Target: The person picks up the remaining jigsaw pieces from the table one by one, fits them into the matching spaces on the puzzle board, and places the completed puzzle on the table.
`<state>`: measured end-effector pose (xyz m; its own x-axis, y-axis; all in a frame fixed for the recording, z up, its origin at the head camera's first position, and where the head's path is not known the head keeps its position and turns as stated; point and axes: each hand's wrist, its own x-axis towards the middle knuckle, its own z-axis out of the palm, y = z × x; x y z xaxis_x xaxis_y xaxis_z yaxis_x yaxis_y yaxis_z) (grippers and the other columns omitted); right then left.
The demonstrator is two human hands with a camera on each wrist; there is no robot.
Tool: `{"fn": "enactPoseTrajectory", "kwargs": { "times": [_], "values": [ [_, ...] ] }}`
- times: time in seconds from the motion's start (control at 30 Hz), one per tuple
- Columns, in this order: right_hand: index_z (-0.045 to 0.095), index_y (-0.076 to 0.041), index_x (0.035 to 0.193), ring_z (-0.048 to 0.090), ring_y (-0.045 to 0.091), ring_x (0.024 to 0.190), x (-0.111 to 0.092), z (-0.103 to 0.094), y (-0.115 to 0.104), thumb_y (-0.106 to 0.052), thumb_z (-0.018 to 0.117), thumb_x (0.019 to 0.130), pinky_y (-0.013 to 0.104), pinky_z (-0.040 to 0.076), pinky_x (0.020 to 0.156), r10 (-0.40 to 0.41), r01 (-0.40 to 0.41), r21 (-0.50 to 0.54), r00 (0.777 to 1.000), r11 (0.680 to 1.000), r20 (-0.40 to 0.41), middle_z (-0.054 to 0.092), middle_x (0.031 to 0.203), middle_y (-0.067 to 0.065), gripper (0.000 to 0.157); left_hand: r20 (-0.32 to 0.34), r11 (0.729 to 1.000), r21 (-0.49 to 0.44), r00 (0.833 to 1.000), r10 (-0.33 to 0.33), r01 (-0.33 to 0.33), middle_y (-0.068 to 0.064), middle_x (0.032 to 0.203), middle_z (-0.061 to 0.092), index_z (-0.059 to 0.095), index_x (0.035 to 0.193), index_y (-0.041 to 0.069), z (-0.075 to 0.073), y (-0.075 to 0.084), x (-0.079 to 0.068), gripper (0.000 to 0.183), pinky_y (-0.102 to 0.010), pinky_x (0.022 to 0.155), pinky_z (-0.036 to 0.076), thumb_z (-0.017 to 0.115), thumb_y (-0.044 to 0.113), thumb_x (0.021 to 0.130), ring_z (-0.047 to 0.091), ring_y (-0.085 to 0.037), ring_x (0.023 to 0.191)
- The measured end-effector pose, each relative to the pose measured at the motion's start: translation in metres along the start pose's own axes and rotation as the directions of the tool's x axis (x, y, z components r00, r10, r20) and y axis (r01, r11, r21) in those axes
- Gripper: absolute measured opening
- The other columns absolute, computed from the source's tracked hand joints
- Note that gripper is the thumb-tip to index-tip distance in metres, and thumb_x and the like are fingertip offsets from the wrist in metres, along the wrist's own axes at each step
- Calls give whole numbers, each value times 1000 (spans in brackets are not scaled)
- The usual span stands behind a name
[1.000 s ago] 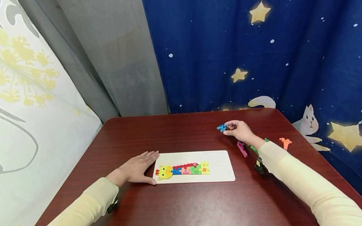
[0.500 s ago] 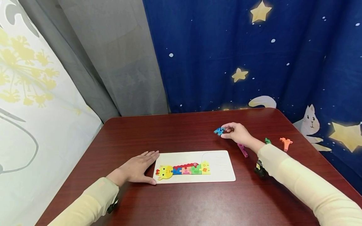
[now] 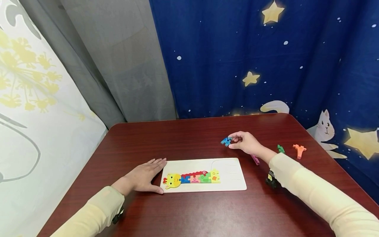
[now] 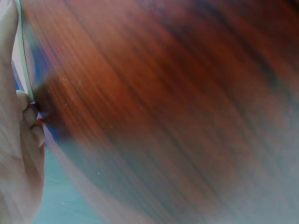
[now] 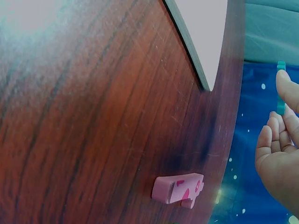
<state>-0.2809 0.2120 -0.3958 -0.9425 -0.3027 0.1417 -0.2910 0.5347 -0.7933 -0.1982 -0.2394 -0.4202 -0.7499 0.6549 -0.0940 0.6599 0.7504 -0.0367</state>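
Observation:
A blue puzzle piece is pinched between the thumb and fingers of my right hand, above the table beyond the board's right part. In the right wrist view that piece shows edge-on past the thumb. My left hand lies with extended fingers along the left edge of the white puzzle board. On the board, a giraffe's head and several coloured interlocking pieces form a row. Faint outlines mark the board's right part. The left wrist view shows the left hand only partly.
A pink piece lies on the table under the right forearm, partly covered in the head view. Farther right are a green piece and an orange piece. Curtains hang behind the table's far edge.
My right hand has moved left and nearer with the blue puzzle piece, toward the board. The forearm now covers more of the pink piece. The left hand has stayed still.

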Motion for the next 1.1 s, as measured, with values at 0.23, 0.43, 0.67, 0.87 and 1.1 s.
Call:
{"fn": "enactPoseTrajectory", "kwargs": {
  "times": [0.23, 0.43, 0.67, 0.87, 1.1],
  "values": [
    [67, -1, 118, 54, 23, 86, -2, 5, -3, -12, 79, 82, 29, 48, 72, -20, 21, -11, 999, 1000, 31, 62, 95, 9, 39, 0, 1000, 0, 1000, 0, 0, -5, 159, 23, 24, 155, 7, 1, 0, 0, 115, -39, 116, 20, 39, 89, 75, 22, -24, 144],
    [68, -1, 116, 55, 23, 86, -5, 9, -6, -11, 79, 81, 27, 50, 71, -38, 38, -1, 997, 999, 64, 62, 95, 10, 38, 2, 1000, 2, 1000, -2, 2, -5, 159, 23, 24, 155, 7, 2, -1, 0, 115, -39, 116, 20, 38, 89, 75, 22, -23, 145],
    [69, -2, 115, 56, 21, 86, -7, 15, -6, -11, 79, 82, 27, 52, 72, -56, 57, -7, 994, 998, 95, 62, 94, 8, 36, 7, 1000, -1, 1000, -6, 6, -5, 159, 23, 23, 155, 7, 0, 0, -1, 115, -39, 116, 20, 38, 89, 74, 21, -23, 145],
    [70, -5, 115, 57, 20, 87, -7, 20, -6, -13, 79, 82, 30, 52, 74, -68, 71, -29, 991, 997, 117, 64, 95, 6, 36, 6, 1000, 0, 1000, -8, 8, -5, 159, 23, 23, 155, 8, 0, 0, -1, 115, -39, 116, 21, 38, 89, 74, 22, -24, 144],
    [70, -4, 115, 58, 21, 93, -10, 24, -13, -12, 80, 81, 35, 52, 80, -91, 97, -38, 984, 995, 151, 63, 97, 3, 36, 2, 1000, 3, 1000, -1, 1, -5, 159, 22, 23, 155, 8, 0, -1, 0, 115, -39, 116, 20, 38, 89, 74, 22, -23, 145]
  ]
}}
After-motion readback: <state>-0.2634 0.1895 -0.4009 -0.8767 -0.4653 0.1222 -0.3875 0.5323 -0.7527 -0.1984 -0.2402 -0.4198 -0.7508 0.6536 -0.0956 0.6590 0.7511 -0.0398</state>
